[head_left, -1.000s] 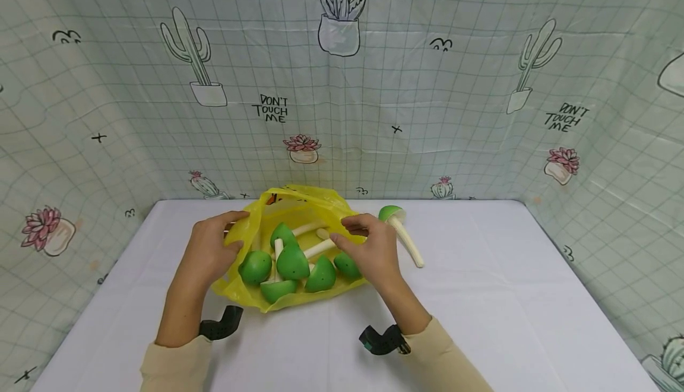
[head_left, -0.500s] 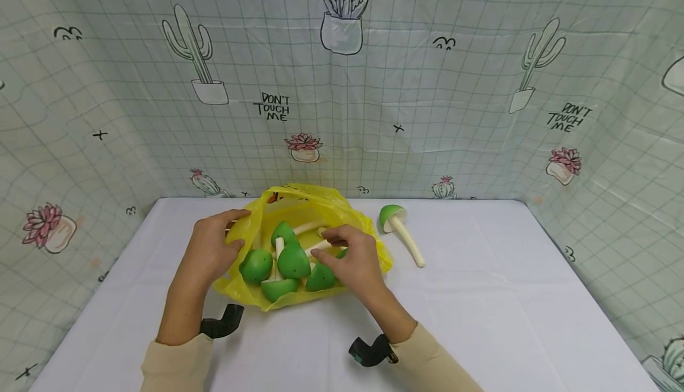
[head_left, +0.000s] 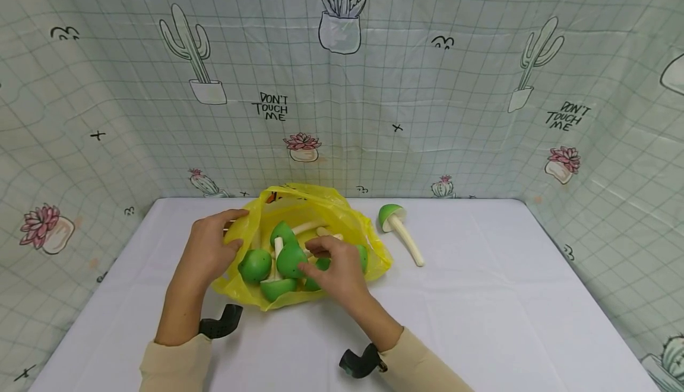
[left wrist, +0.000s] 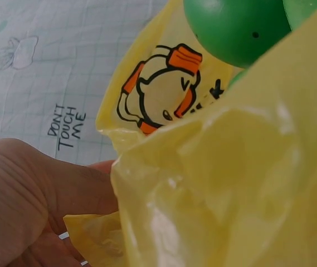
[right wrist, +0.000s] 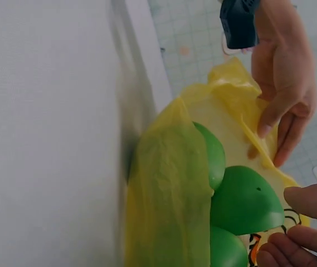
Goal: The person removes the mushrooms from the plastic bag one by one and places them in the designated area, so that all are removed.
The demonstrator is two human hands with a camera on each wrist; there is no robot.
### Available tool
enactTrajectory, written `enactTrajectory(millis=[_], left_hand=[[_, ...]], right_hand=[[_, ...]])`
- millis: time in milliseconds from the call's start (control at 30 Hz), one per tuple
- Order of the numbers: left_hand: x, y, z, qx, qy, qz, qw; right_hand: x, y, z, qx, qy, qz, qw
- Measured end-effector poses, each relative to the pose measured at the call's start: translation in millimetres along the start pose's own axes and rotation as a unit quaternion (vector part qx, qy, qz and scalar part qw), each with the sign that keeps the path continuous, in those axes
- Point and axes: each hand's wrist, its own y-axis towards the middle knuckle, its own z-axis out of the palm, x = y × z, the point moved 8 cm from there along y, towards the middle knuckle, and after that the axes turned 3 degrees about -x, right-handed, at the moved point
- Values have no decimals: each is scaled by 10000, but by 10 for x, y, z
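Note:
A yellow plastic bag (head_left: 382, 263) lies on the white table with its mouth toward me. Several toy mushrooms with green caps and pale stems are inside. My left hand (head_left: 208, 252) holds the bag's left rim, its thumb and fingers on the film, as the right wrist view also shows. My right hand (head_left: 342, 267) is over the bag's mouth, thumb and fingers apart around nothing, close to the middle mushroom (head_left: 290, 260). In the right wrist view the thumb (right wrist: 314, 201) is beside a green cap (right wrist: 244, 200); contact is hard to tell.
One more green-capped mushroom (head_left: 407, 239) lies on the white tablecloth (head_left: 481, 297) right of the bag. A grid-patterned curtain (head_left: 395, 83) with drawn cacti encloses the table at the back and sides.
My right hand has let go of the bag's right rim and moved left over the mushrooms. The left hand keeps its hold, and the bag's right side has spread outward.

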Motion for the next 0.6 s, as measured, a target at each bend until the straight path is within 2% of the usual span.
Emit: enactTrajectory(millis=[200, 600], left_hand=[[-5, 9, 6, -13, -5, -6, 10000], [-8, -3, 17, 15, 1, -17, 10000]], right_hand=[[-10, -31, 57, 118, 82, 79, 9999], [-34, -67, 91, -19, 19, 18, 10000]])
